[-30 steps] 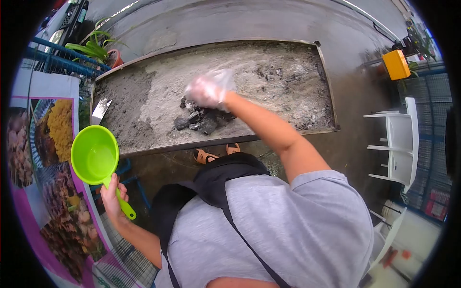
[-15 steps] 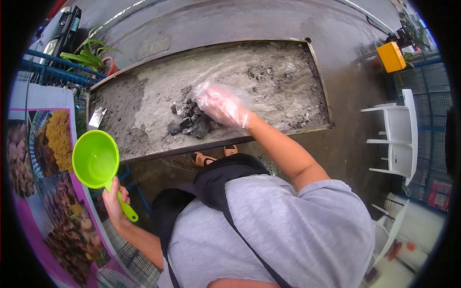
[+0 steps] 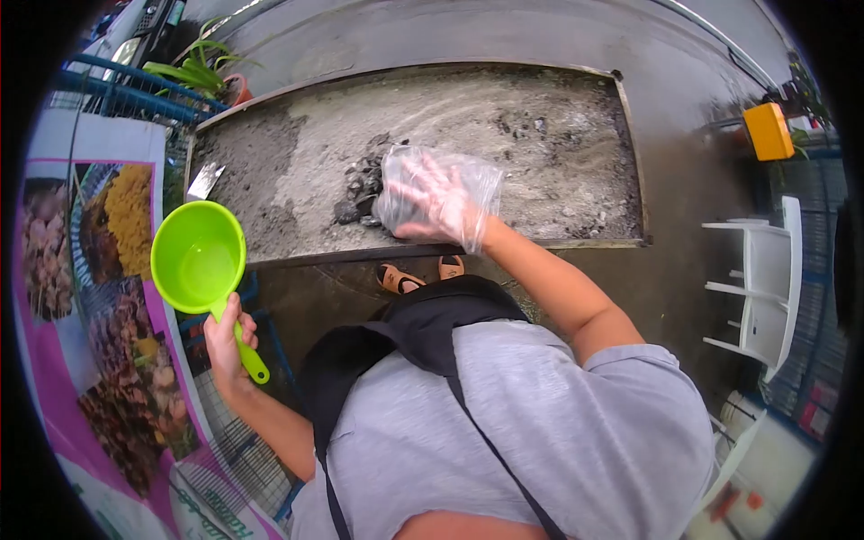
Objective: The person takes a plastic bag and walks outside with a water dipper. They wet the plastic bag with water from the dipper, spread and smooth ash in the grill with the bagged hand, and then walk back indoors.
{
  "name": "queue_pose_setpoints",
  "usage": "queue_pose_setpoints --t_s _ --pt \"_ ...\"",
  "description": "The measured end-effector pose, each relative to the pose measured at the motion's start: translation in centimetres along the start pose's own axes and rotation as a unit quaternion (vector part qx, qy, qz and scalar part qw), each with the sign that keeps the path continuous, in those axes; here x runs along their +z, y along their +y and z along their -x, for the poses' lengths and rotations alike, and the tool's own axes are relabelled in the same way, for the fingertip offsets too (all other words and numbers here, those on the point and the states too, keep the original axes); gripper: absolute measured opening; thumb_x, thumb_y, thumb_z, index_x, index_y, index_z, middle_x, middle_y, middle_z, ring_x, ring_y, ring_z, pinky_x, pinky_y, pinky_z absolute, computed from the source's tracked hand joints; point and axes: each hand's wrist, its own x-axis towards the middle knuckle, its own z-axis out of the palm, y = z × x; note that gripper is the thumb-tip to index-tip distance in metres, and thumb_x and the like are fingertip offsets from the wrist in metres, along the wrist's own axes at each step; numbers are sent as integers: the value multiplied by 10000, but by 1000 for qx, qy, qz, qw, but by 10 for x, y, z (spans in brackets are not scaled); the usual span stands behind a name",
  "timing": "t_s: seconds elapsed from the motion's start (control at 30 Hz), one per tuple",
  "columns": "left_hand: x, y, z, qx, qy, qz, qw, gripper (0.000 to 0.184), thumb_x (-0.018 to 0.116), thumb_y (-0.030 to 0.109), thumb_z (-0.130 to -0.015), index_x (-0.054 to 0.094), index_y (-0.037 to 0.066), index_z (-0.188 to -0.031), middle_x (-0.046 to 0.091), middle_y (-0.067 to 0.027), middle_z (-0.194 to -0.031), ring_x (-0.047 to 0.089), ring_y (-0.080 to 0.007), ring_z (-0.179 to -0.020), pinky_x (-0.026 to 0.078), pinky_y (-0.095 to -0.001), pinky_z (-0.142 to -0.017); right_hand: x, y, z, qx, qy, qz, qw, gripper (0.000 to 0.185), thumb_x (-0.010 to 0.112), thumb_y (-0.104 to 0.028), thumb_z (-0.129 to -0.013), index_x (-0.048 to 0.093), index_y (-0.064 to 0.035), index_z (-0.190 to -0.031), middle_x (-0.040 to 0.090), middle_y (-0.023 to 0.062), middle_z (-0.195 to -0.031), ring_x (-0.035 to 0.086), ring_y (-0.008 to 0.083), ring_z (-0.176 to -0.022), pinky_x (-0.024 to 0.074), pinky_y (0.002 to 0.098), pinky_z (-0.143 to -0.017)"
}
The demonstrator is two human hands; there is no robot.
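Note:
My left hand [image 3: 231, 337] is closed round the handle of a bright green dipper [image 3: 198, 258], whose bowl looks empty. A clear plastic bag or loose glove covers my right hand [image 3: 438, 200], which is spread with its fingers apart at the right side of a heap of black charcoal [image 3: 363, 184]. Part of the heap is hidden behind that hand. The charcoal lies on grey ash in a long metal-edged tray [image 3: 641, 193]. Near the tray's left end, a flat metal blade [image 3: 205, 181] rests on the ash.
A food-photo banner [image 3: 135, 360] hangs at the left, beside blue railing [image 3: 135, 97] and a potted plant [image 3: 238, 89]. White plastic chairs [image 3: 765, 283] and a yellow box [image 3: 768, 131] stand at the right. Sandalled feet [image 3: 396, 278] show below the tray.
My right hand has moved right and toward me from the top of the charcoal, and its fingers have spread. My left hand still holds the dipper. The view has shifted slightly.

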Motion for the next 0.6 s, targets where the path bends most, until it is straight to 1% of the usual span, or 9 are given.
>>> queue_pose_setpoints --t_s 0.03,0.07,0.13,0.2,0.27,0.3,0.37,0.5,0.6 --pt "1 0 3 -1 6 -1 1000 188 591 254 -886 522 79 -879 495 -23 -585 412 -73 -427 336 -213 -380 6 -5 -4 -10 -6 13 1000 740 633 -588 -729 396 -297 -1368 164 109 -1511 133 393 -1377 177 691 -1009" --pt "1 -1 6 -1 12 0 1000 188 591 254 -886 522 79 -879 495 -23 -585 412 -73 -427 336 -213 -380 10 -9 -9 -15 -7 12 1000 740 633 -588 -729 396 -297 -1368 164 109 -1511 133 393 -1377 177 691 -1009" --pt "1 -5 10 4 5 4 1000 183 590 254 -886 519 86 -869 491 -23 -578 406 -72 -424 330 -212 -380 17 -20 -22 -37 6 -47 998 708 627 -587 -732 437 -281 -1342 187 110 -1499 159 387 -1368 199 654 -1026" --pt "2 -8 11 -6 -2 3 1000 189 592 260 -884 516 89 -859 490 -23 -575 404 -71 -423 325 -212 -380 38 -28 -33 -82 39 -19 996 678 620 -593 -724 482 -274 -1306 276 120 -1463 218 384 -1347 225 652 -1006" --pt "6 -9 14 -12 -12 4 1000 195 594 267 -882 513 93 -849 489 -24 -572 401 -70 -421 319 -211 -380 32 -34 -29 -63 41 18 997 458 559 -496 -823 554 -245 -1207 373 113 -1394 300 363 -1305 262 605 -1009" --pt "7 -6 16 -15 -8 -4 1000 205 598 276 -878 510 95 -838 488 -25 -570 400 -70 -421 314 -211 -380 31 -30 -24 -53 42 21 997 458 559 -496 -823 554 -245 -1207 373 113 -1394 300 363 -1305 262 605 -1009" --pt "5 -7 17 -9 2 -16 1000 228 609 298 -869 510 98 -822 489 -26 -570 402 -69 -422 307 -212 -379 28 -23 -22 -73 -31 22 997 253 462 -315 -874 603 -215 -1058 487 94 -1256 423 337 -1183 329 556 -978" --pt "-5 -9 9 8 -3 -9 1000 219 603 287 -874 522 86 -841 489 -25 -571 406 -71 -425 312 -214 -380 23 13 7 -64 38 -58 996 304 542 -383 -827 563 -136 -1004 527 105 -1158 480 339 -1106 392 493 -963" --pt "-8 -10 -1 3 -9 1 1000 209 597 274 -879 530 77 -857 496 -25 -577 413 -74 -431 320 -215 -383 32 39 26 -96 80 22 992 246 523 -318 -849 574 -117 -982 548 101 -1109 505 323 -1061 404 452 -956"
